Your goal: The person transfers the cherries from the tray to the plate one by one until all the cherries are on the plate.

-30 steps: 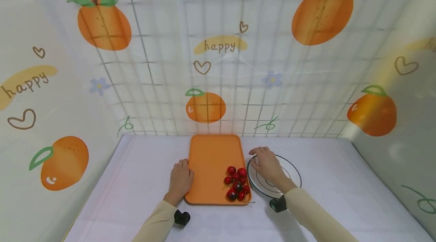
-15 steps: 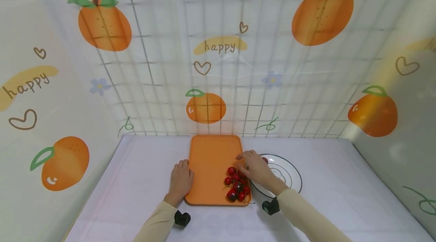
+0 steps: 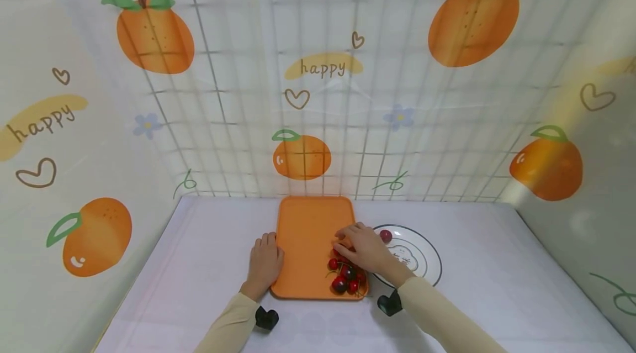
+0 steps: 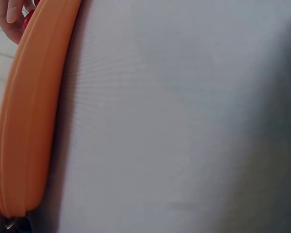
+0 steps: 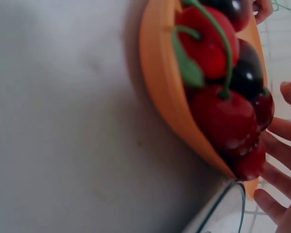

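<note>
In the head view my left hand (image 3: 265, 260) rests against the left edge of the orange tray (image 3: 308, 231), fingers pointing forward. My right hand (image 3: 366, 248) reaches over the tray's right rim to a pile of red and dark cherries (image 3: 340, 285). Its fingers are spread beside the cherries at the far end of the pile, partly covering them. In the right wrist view the fingers (image 5: 276, 174) are apart, near the cherries (image 5: 225, 119), some with green stems; whether they touch is hard to tell. One cherry (image 3: 386, 236) lies on the round plate (image 3: 431, 251).
The plate stands just right of the tray, partly under my right forearm. Both lie on a white table surface (image 3: 223, 220). A printed curtain (image 3: 318, 93) with oranges closes off the back and sides.
My right hand has moved left from over the plate to the cherries in the tray. A cherry now shows on the plate where the hand was. The left hand stays put.
</note>
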Tool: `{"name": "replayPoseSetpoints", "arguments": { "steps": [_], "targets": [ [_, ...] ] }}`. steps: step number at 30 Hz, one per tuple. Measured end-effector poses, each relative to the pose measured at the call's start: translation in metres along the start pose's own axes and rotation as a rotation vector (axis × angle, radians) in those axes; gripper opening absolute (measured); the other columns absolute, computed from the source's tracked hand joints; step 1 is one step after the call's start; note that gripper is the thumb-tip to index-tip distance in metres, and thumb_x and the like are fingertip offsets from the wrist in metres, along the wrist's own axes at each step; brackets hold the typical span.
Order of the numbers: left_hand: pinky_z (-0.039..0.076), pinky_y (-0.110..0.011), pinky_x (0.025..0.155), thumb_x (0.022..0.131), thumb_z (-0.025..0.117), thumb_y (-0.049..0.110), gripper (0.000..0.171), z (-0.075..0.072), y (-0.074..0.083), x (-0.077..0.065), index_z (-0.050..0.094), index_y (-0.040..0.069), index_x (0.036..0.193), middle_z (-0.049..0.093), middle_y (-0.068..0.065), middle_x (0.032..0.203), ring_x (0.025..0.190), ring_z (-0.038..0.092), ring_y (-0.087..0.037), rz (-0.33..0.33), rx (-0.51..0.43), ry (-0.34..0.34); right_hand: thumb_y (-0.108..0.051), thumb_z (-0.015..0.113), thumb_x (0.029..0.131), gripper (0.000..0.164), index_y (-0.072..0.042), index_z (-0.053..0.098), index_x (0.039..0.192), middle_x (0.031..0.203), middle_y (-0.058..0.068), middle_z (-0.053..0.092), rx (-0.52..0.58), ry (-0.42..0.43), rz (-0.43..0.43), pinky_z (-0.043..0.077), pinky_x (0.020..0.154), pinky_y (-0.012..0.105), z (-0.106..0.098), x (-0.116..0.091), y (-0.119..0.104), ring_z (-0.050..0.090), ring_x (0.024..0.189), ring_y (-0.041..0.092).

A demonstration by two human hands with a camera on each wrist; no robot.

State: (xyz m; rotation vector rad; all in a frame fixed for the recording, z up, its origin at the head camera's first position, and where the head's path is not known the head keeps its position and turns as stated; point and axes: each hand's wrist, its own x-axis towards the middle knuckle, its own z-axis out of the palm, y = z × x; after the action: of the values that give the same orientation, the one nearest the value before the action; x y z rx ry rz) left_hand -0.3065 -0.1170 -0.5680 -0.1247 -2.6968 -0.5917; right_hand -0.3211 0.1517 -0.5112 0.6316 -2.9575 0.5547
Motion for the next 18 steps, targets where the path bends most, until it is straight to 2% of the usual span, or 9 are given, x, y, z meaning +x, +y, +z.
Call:
{"name": "replayPoseSetpoints", "arguments": {
  "steps": [9,18],
  "targets": [
    [0.050,-0.046,0.079,0.096,0.056,0.012,0.032,0.0002,0.0001,0.0023,0.059,-0.005,0.123,0.063,-0.019,0.107,0.089,0.056,-0.033,-0.017,0.006,0.001,-0.047,0.067,0.095,0.043,-0.020,0.068,0.127,0.127,0.003,0.071,-0.026,-0.029,-0.008,0.050,0.105,0.048,0.0045,0.0023,0.0010,0.057,0.119,0.023],
    [0.049,-0.048,0.080,0.097,0.054,0.012,0.033,0.0033,-0.0011,0.0009,0.058,-0.006,0.125,0.063,-0.020,0.109,0.091,0.055,-0.034,-0.022,-0.010,-0.009,-0.046,0.069,0.094,0.041,-0.020,0.069,0.126,0.122,0.002,0.073,-0.042,-0.051,0.005,0.050,0.101,0.045,0.0050,0.0036,-0.0023,0.058,0.114,0.021]
  ]
}}
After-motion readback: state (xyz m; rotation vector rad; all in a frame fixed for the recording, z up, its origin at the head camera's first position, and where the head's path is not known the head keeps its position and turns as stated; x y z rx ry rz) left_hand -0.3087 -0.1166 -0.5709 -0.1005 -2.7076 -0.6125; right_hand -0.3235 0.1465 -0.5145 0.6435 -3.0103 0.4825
